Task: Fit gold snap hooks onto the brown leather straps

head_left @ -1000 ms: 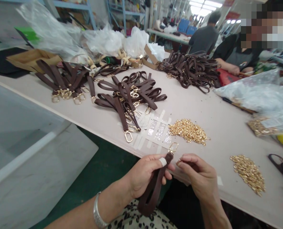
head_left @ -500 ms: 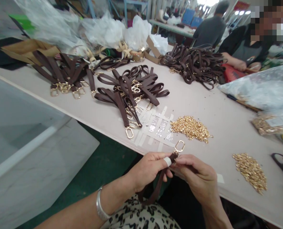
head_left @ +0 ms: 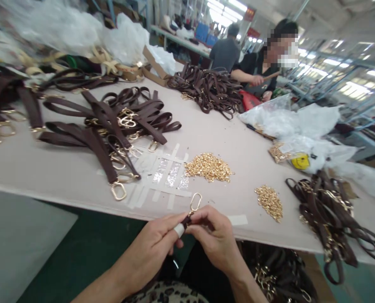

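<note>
My left hand (head_left: 157, 244) and my right hand (head_left: 214, 240) meet just below the near edge of the table (head_left: 238, 139), both pinching the top end of a dark brown leather strap (head_left: 185, 220). A gold oval clasp (head_left: 195, 201) sticks up from that end, above my fingertips. The left thumb has white tape around it. The rest of the strap hangs hidden behind my left hand. Two small heaps of gold metal fittings, one (head_left: 208, 166) and the other (head_left: 269, 202), lie on the table just beyond my hands.
Brown straps with gold clasps lie in a pile (head_left: 111, 122) left of centre, another pile (head_left: 206, 88) sits further back, and more straps (head_left: 329, 210) drape over the right edge. Strips of clear tape (head_left: 165, 176) stick to the table. Plastic bags (head_left: 301, 122) lie right. A person (head_left: 259, 71) works opposite.
The view has swung to the right. My hands have closed together on the strap's clasp end, and the hanging loop of the strap is out of sight.
</note>
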Demonstrator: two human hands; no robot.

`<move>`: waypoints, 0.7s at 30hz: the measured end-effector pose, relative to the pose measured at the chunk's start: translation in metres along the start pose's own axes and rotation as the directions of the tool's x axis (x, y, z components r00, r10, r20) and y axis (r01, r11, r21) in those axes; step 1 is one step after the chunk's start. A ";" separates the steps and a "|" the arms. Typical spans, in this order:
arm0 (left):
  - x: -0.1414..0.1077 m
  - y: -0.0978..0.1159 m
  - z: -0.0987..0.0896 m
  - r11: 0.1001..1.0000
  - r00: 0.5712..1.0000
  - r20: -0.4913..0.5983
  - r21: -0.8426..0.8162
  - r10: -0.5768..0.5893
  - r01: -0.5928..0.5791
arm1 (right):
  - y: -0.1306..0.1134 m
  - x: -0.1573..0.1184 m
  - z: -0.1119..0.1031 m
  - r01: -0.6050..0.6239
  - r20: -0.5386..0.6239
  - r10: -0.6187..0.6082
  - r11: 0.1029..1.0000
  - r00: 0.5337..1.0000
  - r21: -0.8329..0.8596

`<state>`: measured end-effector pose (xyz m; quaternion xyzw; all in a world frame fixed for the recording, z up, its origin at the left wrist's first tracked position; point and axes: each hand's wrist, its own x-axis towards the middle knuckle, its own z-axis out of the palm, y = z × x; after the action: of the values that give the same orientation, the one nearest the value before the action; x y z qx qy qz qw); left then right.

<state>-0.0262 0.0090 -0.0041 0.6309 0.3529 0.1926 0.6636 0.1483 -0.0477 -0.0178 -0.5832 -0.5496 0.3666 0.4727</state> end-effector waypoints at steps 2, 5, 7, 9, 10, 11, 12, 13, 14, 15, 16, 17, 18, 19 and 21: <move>0.001 -0.001 -0.001 0.999 1.000 0.027 0.037 -0.004 0.003 | 0.002 -0.002 0.000 -0.030 -0.014 0.031 0.999 0.999 0.042; 0.002 0.001 0.001 0.997 0.998 0.066 0.072 -0.020 0.015 | 0.002 -0.007 -0.003 -0.092 -0.024 0.095 0.988 0.995 0.125; 0.002 0.002 0.003 0.996 0.996 0.083 0.085 -0.032 0.025 | 0.001 -0.009 -0.006 -0.123 -0.028 0.130 0.980 0.991 0.159; 0.002 0.000 0.007 0.995 0.995 0.090 0.095 -0.035 0.027 | 0.000 -0.011 -0.008 -0.139 -0.029 0.145 0.978 0.989 0.156; 0.002 -0.002 0.008 0.995 0.995 0.089 0.097 -0.035 0.027 | -0.001 -0.012 -0.008 -0.136 -0.034 0.142 0.981 0.989 0.138; 0.002 -0.005 0.010 0.995 0.996 0.086 0.099 -0.036 0.028 | -0.003 -0.013 -0.008 -0.126 -0.046 0.132 0.986 0.990 0.111; 0.002 -0.007 0.011 0.995 0.996 0.083 0.098 -0.037 0.029 | -0.005 -0.014 -0.007 -0.113 -0.060 0.117 0.991 0.991 0.073; 0.003 -0.009 0.013 0.995 0.996 0.076 0.095 -0.035 0.027 | -0.006 -0.015 -0.005 -0.095 -0.079 0.096 0.995 0.992 0.026; 0.003 -0.011 0.014 0.996 0.997 0.067 0.087 -0.034 0.028 | -0.008 -0.015 -0.005 -0.076 -0.100 0.073 0.997 0.992 -0.025; 0.004 -0.012 0.016 0.997 0.998 0.052 0.071 -0.033 0.029 | -0.010 -0.015 -0.006 -0.057 -0.111 0.049 0.996 0.993 -0.071; 0.004 -0.012 0.017 0.998 0.999 0.037 0.046 -0.034 0.032 | -0.010 -0.014 -0.009 -0.041 -0.108 0.029 0.993 0.994 -0.108; 0.005 -0.012 0.017 0.999 0.999 0.018 0.013 -0.039 0.039 | -0.009 -0.012 -0.016 -0.024 -0.099 0.010 0.989 0.995 -0.144; 0.006 -0.010 0.017 0.998 0.999 -0.007 -0.024 -0.052 0.052 | -0.007 -0.010 -0.026 -0.005 -0.095 -0.013 0.981 0.995 -0.193; 0.006 -0.009 0.017 0.996 0.997 -0.036 -0.062 -0.073 0.070 | -0.003 -0.007 -0.041 0.012 -0.104 -0.044 0.958 0.994 -0.288; 0.006 -0.006 0.013 0.984 0.986 -0.107 -0.138 -0.125 0.110 | 0.011 0.001 -0.079 0.015 -0.160 -0.123 0.833 0.979 -0.552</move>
<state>-0.0138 0.0032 -0.0122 0.5517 0.4137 0.2120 0.6925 0.2263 -0.0574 -0.0053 -0.7059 -0.6048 0.1194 0.3489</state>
